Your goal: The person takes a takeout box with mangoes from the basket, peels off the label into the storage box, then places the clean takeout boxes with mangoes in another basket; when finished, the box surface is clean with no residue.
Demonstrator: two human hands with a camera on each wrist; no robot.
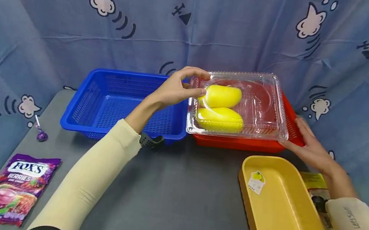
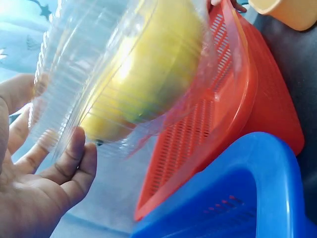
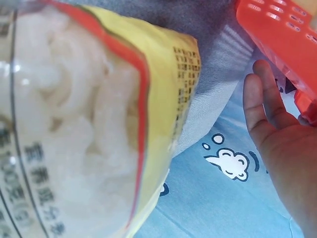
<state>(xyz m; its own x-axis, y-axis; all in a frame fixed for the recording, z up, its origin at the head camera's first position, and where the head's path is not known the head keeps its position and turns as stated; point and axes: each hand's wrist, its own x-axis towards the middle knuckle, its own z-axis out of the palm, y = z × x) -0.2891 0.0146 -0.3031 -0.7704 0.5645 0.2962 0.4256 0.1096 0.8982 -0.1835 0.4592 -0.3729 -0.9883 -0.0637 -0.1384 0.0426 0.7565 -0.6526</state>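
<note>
Above the red basket (image 1: pixel 238 143) a clear plastic container (image 1: pixel 262 107) is held tilted, with two yellow mango-like fruits (image 1: pixel 220 119) inside, toward its left end. My left hand (image 1: pixel 178 88) grips the container's left edge; in the left wrist view its fingers (image 2: pixel 74 156) and thumb lie on either side of the clear rim. At the far side, my right hand (image 1: pixel 309 149) is beside the red basket's right wall, its thumb near the container's lower right corner. Two of its fingers (image 3: pixel 253 101) look straight in the right wrist view; whether they touch the basket I cannot tell.
Left of the red basket stands a blue basket (image 1: pixel 79 102). A yellow tray (image 1: pixel 285 211) lies front right, partly over a yellow-edged food packet (image 1: pixel 315 182). A purple candy bag (image 1: pixel 15 188) and a lollipop (image 1: pixel 42 135) lie at left. A patterned cloth (image 1: pixel 157 14) hangs behind.
</note>
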